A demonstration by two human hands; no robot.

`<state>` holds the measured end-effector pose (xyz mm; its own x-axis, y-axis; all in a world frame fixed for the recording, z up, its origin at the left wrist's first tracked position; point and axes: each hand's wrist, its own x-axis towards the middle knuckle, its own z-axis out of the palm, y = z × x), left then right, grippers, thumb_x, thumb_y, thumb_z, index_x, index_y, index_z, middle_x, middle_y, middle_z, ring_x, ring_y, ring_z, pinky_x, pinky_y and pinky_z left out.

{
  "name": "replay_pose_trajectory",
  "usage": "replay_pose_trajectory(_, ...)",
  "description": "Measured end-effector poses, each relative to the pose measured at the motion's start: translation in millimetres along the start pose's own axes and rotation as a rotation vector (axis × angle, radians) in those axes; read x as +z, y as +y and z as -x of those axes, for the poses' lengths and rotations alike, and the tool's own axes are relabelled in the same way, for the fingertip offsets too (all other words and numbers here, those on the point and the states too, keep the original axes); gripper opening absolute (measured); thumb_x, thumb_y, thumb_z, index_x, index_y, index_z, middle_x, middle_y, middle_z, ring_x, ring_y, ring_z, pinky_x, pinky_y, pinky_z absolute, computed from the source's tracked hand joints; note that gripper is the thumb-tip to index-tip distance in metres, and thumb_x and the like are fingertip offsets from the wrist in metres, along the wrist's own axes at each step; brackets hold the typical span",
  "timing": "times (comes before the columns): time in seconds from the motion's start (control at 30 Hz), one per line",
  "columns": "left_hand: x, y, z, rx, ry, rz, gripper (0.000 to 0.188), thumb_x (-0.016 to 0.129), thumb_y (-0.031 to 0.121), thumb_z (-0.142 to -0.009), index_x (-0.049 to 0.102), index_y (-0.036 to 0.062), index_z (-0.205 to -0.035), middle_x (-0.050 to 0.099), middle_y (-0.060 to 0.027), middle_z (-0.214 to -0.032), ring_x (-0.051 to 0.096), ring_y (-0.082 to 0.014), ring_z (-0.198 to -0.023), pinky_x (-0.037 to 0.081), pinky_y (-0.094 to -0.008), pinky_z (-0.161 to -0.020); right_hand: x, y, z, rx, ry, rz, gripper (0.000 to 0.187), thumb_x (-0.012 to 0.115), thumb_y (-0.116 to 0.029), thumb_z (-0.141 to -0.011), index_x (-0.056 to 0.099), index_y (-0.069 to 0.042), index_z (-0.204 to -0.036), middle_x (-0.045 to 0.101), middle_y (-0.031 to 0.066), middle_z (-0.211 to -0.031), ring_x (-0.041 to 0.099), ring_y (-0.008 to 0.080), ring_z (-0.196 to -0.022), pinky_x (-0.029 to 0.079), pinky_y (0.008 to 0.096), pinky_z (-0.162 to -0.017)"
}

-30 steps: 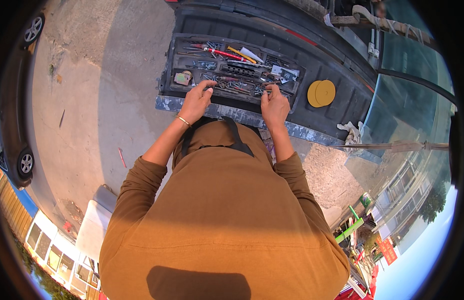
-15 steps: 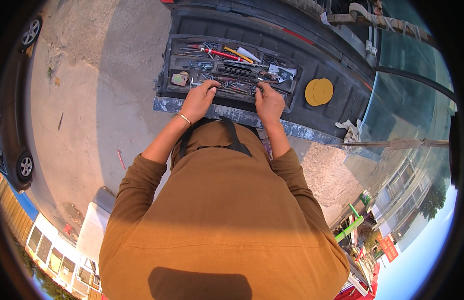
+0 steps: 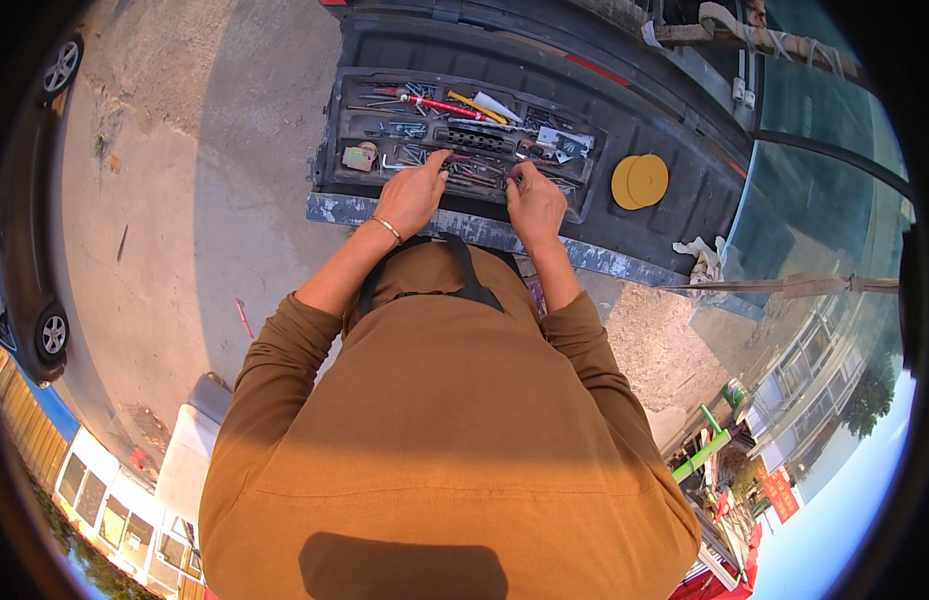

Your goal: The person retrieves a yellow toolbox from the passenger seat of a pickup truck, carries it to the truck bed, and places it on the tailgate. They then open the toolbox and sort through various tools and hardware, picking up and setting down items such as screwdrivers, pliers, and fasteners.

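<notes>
Over one dark tray (image 3: 354, 128), left hand (image 3: 412, 195) and right hand (image 3: 536, 205), grips impossible to tell; alongside, two yellow discs (image 3: 646, 182).

Two round yellow discs (image 3: 640, 183) overlap on a black ribbed bed (image 3: 689, 150). Below the discs and to their right, near the bed's edge, a crumpled whitish rag (image 3: 700, 260) lies bunched up. Right of the discs is bluish glass (image 3: 814, 215), and above them to the right runs a cloth-wrapped bar (image 3: 779, 46). Well left of the discs, pale ground (image 3: 149, 240) carries a thin red stick (image 3: 243, 317) and, farther off, a dark car (image 3: 29, 220). Well below the discs, toward the right, show a bright green pole (image 3: 700, 457), a red sign (image 3: 779, 494) and a leafy tree (image 3: 860, 406).
</notes>
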<state>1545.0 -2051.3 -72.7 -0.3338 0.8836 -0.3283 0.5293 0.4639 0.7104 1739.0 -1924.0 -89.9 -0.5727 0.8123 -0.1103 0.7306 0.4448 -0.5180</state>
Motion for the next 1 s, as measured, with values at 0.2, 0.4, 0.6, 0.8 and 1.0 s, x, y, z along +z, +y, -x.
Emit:
replay_pose_trajectory(0.2, -5, 0, -2, -0.008, -0.038, -0.065, 0.033, 0.054, 0.02, -0.106, 0.055, 0.0116, -0.138, 0.07, -0.0275, -0.084, 0.068, -0.0497, -0.083, 0.049, -0.0599, -0.073, -18, -7, 6, -0.026, 0.028, -0.064, 0.011, 0.076, -0.011, -0.089, 0.068, -0.009, -0.096, 0.066, 0.0106, -0.092, 0.069, 0.0371, -0.084, 0.053, 0.048, -0.071)
replay_pose_trajectory(0.4, -8, 2, 3, 0.026, -0.049, -0.108, 0.029, 0.053, 0.019, -0.106, 0.055, 0.0116, -0.135, 0.07, -0.0268, -0.081, 0.068, -0.0496, -0.08, 0.051, -0.0603, -0.073, -27, -8, 11, -0.038, 0.03, -0.082, 0.01, 0.075, -0.009, -0.089, 0.068, -0.008, -0.096, 0.067, 0.011, -0.094, 0.069, 0.037, -0.085, 0.053, 0.0472, -0.072)
replay_pose_trajectory(0.6, -10, 7, 9, -0.002, -0.089, -0.152, 0.032, 0.052, 0.02, -0.107, 0.053, 0.0126, -0.138, 0.071, -0.0265, -0.082, 0.069, -0.0492, -0.081, 0.052, -0.06, -0.074, -21, -10, 7, -0.062, 0.101, -0.114, 0.007, 0.074, -0.008, -0.09, 0.071, -0.007, -0.096, 0.067, 0.0111, -0.093, 0.069, 0.0363, -0.086, 0.054, 0.046, -0.074)
replay_pose_trajectory(0.8, -10, 8, 15, -0.002, -0.067, -0.123, 0.036, 0.054, 0.019, -0.106, 0.053, 0.0155, -0.141, 0.07, -0.0267, -0.08, 0.067, -0.0501, -0.079, 0.05, -0.0618, -0.07, -30, -11, 9, -0.068, 0.002, -0.131, 0.005, 0.074, -0.007, -0.09, 0.073, -0.006, -0.095, 0.067, 0.0107, -0.092, 0.069, 0.0356, -0.087, 0.053, 0.0455, -0.074)
replay_pose_trajectory(1.0, -8, 5, 15, 0.013, -0.055, -0.133, 0.037, 0.054, 0.019, -0.106, 0.052, 0.014, -0.143, 0.07, -0.0257, -0.079, 0.067, -0.0493, -0.077, 0.05, -0.0608, -0.07, -36, -14, 14, -0.109, -0.03, -0.113, 0.006, 0.075, -0.008, -0.09, 0.074, -0.006, -0.096, 0.068, 0.0102, -0.093, 0.069, 0.0336, -0.081, 0.053, 0.0431, -0.073)
